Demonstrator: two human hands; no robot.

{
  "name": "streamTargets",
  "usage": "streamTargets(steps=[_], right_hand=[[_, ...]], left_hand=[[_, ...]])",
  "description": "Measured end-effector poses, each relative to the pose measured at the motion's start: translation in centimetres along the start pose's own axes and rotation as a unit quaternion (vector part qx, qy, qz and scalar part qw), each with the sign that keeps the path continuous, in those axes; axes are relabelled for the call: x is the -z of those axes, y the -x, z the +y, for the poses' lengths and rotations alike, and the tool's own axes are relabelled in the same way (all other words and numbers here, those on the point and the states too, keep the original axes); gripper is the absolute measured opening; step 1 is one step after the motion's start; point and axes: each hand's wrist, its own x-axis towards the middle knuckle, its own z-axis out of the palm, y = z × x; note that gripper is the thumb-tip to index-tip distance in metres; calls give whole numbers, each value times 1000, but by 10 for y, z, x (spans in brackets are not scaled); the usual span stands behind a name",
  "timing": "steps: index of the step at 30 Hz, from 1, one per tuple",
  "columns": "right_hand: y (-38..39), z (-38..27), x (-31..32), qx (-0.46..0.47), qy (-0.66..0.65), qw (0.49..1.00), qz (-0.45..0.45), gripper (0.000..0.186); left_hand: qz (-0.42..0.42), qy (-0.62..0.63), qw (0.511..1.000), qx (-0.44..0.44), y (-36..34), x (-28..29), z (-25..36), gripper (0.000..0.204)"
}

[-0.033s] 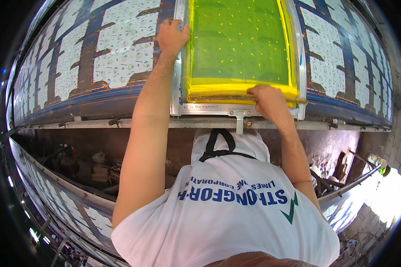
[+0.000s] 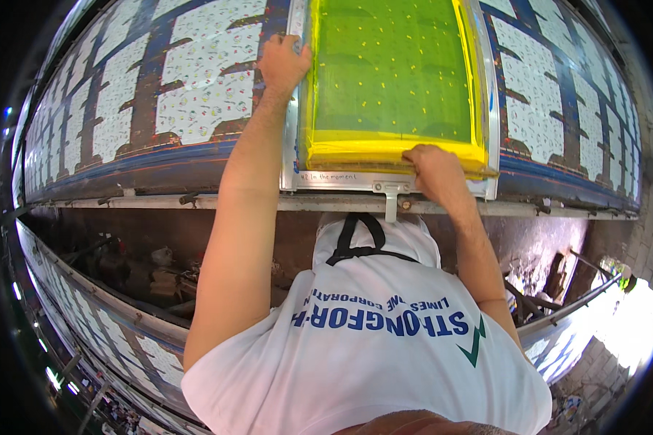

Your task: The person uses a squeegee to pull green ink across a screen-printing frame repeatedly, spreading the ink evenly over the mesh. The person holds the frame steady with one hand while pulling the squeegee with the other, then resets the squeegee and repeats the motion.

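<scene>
A screen-printing frame [image 2: 290, 138] with silver metal rails lies across the long printing table. Its mesh [image 2: 384, 80] looks green, with small yellow specks and bright yellow ink along the sides and near end. My left hand [image 2: 283, 64] is closed at the frame's left rail, fingers curled over its edge. At the near end of the mesh, my right hand [image 2: 437, 172] is closed on a squeegee [image 2: 370, 163], a long narrow bar lying crosswise in the yellow ink. The hand hides part of the bar.
White printed fabric pieces [image 2: 210, 72] lie in rows on the dark table, left and right of the frame. A metal rail [image 2: 123, 201] with a bracket [image 2: 390, 199] runs along the near edge. Behind me stands another table [image 2: 123, 312] with similar pieces.
Almost nothing differs. The view has shifted slightly, and my right hand and the squeegee sit marginally lower in the picture. Both hands keep their hold.
</scene>
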Motion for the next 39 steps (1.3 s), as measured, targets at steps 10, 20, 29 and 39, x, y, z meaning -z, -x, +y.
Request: streamTargets(steps=[10, 20, 29, 39], right_hand=[[45, -8, 3, 158, -167, 973, 27, 54], [56, 122, -27, -193, -269, 874, 355, 41], [17, 100, -90, -212, -194, 883, 371, 67], [-5, 45, -36, -185, -273, 860, 390, 62]], left_hand=[[1, -21, 1000, -8, 11, 28, -26, 37], [5, -17, 1000, -19, 14, 47, -57, 37], [13, -4, 1000, -1, 18, 63, -103, 37], [26, 44, 998, -35, -16, 86, -166, 33]])
